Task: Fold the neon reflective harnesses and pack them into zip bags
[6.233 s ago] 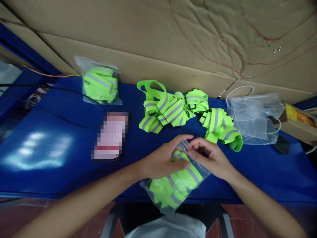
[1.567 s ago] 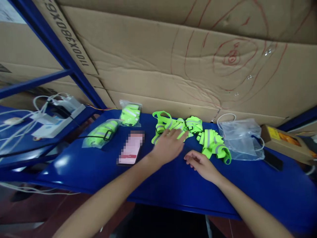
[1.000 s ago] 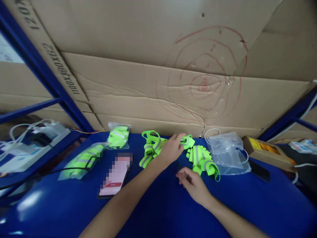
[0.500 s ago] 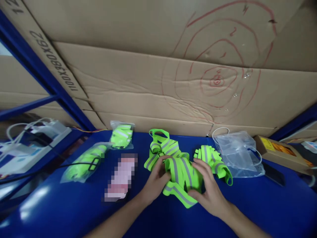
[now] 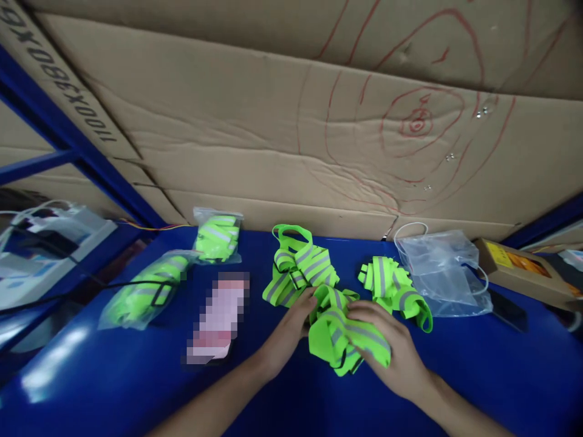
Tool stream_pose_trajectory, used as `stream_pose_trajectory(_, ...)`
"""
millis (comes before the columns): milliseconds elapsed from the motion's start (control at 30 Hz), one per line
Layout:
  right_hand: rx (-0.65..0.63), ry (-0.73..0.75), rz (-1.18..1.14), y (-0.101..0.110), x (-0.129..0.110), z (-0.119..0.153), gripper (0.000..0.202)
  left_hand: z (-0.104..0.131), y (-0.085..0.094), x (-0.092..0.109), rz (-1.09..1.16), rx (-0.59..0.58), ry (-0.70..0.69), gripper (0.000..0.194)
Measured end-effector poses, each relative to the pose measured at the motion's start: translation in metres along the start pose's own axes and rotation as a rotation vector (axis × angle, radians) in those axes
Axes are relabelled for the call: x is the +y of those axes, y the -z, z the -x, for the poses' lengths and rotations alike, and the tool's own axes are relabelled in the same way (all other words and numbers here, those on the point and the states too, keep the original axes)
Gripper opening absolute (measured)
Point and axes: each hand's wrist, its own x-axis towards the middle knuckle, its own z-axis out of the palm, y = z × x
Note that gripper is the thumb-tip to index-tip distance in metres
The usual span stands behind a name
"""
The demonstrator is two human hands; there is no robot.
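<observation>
Between my two hands is a bunched neon-green reflective strap [image 5: 334,337] with grey stripes, folded into loose loops. My left hand [image 5: 298,318] closes on its left side, the fingertips partly hidden behind the webbing. Wrapped over its right side, my right hand [image 5: 385,337] grips the folds. Just beyond my left hand lies a second strap bundle [image 5: 300,270] with a black buckle and a loop standing up. A third folded strap [image 5: 387,282] rests on the blue table [image 5: 273,388] beyond my right hand.
Two bagged straps, one upright bag [image 5: 218,238] and one lying bag [image 5: 146,291], are at the left. Near them lies a blurred-out phone [image 5: 218,318]. At right are a clear plastic bag [image 5: 449,276], a dark phone [image 5: 509,311] and a cardboard box [image 5: 523,270]. Cardboard [image 5: 228,133] walls the back.
The held strap has been turned and gathered; its lower hanging band is now folded in. My right hand has moved over its top right side. The view has shifted slightly.
</observation>
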Motion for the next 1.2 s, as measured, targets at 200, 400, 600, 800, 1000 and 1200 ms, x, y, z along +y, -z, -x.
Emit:
stream_pose_trajectory(200, 0.268, -0.577, -0.687, 0.008, -0.007, -0.020, 0.035, 0.005, -0.006, -0.004, -0.146, -0.192, -0.130, 0.094)
stream_pose_trajectory(400, 0.400, -0.764, -0.981, 0.031, -0.006, -0.030, 0.046, 0.010, -0.006, -0.006, -0.722, 0.101, -0.609, 0.049)
stream_pose_trajectory(600, 0.292, -0.841, -1.052, 0.026, -0.005, -0.031, 0.038, 0.024, -0.017, 0.000, -1.246, -0.184, -0.982, 0.048)
stream_pose_trajectory(800, 0.269, -0.872, -1.044, 0.033, 0.003, -0.026, 0.035, 0.025, -0.019, 0.005, -1.358, -0.238, -0.951, 0.030)
stream_pose_trajectory(1000, 0.314, -0.809, -0.974, 0.043, -0.002, -0.026, 0.035, 0.019, -0.006, 0.011, -1.306, 0.116, -0.970, 0.016)
stream_pose_trajectory(1200, 0.366, -0.497, -0.717, 0.031, -0.003, -0.025, 0.036, 0.004, 0.004, 0.005, -1.344, 0.320, -0.778, 0.019)
